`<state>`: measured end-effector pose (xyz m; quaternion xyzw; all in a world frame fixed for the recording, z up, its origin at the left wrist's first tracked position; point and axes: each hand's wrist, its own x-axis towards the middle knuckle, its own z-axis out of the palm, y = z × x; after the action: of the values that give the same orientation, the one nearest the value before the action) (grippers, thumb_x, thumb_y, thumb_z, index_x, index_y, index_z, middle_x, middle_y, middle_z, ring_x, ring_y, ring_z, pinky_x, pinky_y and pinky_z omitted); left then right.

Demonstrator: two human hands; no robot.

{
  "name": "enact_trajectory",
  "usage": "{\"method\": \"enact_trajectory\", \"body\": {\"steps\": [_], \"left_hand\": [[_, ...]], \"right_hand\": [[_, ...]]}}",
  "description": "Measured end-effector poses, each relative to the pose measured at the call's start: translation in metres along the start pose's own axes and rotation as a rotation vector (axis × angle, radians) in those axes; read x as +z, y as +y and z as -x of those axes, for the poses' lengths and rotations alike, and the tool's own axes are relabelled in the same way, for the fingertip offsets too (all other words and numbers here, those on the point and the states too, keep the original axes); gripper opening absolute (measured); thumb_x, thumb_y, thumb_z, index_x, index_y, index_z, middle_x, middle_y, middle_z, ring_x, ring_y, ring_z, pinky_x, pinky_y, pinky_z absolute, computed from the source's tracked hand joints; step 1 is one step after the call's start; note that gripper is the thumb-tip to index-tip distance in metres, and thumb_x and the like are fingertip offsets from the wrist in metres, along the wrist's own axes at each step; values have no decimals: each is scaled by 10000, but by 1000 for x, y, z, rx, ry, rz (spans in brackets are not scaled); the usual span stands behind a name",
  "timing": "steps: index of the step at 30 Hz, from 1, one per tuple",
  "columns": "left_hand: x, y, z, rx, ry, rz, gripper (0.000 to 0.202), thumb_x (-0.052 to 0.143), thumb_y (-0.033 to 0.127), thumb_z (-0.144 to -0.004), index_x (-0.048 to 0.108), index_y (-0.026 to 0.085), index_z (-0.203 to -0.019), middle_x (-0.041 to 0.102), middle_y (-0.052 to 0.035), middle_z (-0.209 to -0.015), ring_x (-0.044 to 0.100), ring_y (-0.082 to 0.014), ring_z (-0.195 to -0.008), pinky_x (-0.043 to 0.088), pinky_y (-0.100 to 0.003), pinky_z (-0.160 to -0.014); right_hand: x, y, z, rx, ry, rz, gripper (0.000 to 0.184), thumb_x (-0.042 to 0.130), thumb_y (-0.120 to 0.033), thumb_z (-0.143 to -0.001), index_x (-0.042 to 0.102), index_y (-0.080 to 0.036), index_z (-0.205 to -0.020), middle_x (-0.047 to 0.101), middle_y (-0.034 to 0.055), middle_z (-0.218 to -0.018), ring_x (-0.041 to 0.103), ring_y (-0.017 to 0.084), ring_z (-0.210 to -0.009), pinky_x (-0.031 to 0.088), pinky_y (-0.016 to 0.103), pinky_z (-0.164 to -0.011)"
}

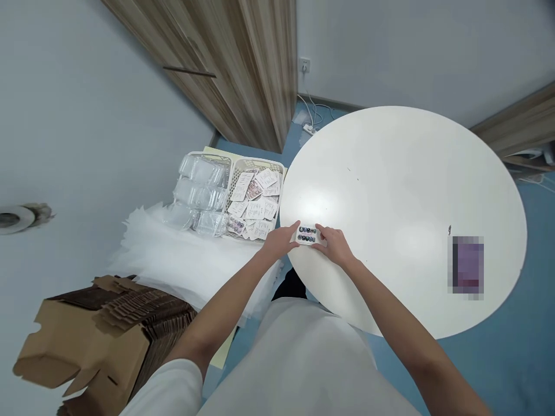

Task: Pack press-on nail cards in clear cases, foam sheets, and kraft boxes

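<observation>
Between both hands, at the near left edge of the round white table, is a small white card (pixel 307 234) with two rows of dark, shiny round spots. Whether these are printed or real beads I cannot tell. My left hand (pixel 280 241) grips its left end, thumb and fingers closed on it. At the right end, my right hand (pixel 335 244) pinches the same card. Just left of my left hand is a white basket (pixel 282 173) of loose cards, mostly with text, a few showing pictures of stones.
A second basket (pixel 189 155) holds stacked clear plastic packs (pixel 202 193). White sheets (pixel 173 260) and folded brown cardboard boxes (pixel 87 341) lie at the left. The white table (pixel 403 190) carries a pixelated purple item (pixel 468 266) at right. Cables and a power strip (pixel 309 129) lie on the floor.
</observation>
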<state>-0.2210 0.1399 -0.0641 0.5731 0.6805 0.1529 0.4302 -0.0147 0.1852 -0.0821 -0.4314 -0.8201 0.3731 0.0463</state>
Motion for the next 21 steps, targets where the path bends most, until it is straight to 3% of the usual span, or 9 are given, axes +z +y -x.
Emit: {"method": "enact_trajectory", "body": {"steps": [6, 15, 21], "left_hand": [[9, -10, -18, -31, -40, -51, 670, 657, 217, -643, 409, 203, -1265, 468, 15, -539, 519, -215, -657, 317, -243, -597], [20, -13, -21, -27, -44, -158, 673, 562, 200, -729, 272, 163, -1335, 552, -24, -617, 556, -220, -686, 340, -251, -632], [21, -7, -18, -106, -205, -440, 659, 397, 261, -834, 28, 193, -1375, 575, -40, -713, 551, -184, -630, 346, -236, -560]], "right_hand": [[12, 1, -15, 64, 22, 122, 519, 527, -435, -748, 407, -232, -1210, 592, 51, -834, 515, 220, -807, 276, 395, -817], [22, -3, -19, 141, 62, 240, 518, 533, -392, -747, 389, -226, -1216, 568, 82, -925, 495, 233, -857, 235, 378, -784], [25, -12, -18, 225, 71, 264, 519, 521, -366, -761, 360, -245, -1240, 547, 81, -932, 486, 218, -845, 242, 362, -764]]}}
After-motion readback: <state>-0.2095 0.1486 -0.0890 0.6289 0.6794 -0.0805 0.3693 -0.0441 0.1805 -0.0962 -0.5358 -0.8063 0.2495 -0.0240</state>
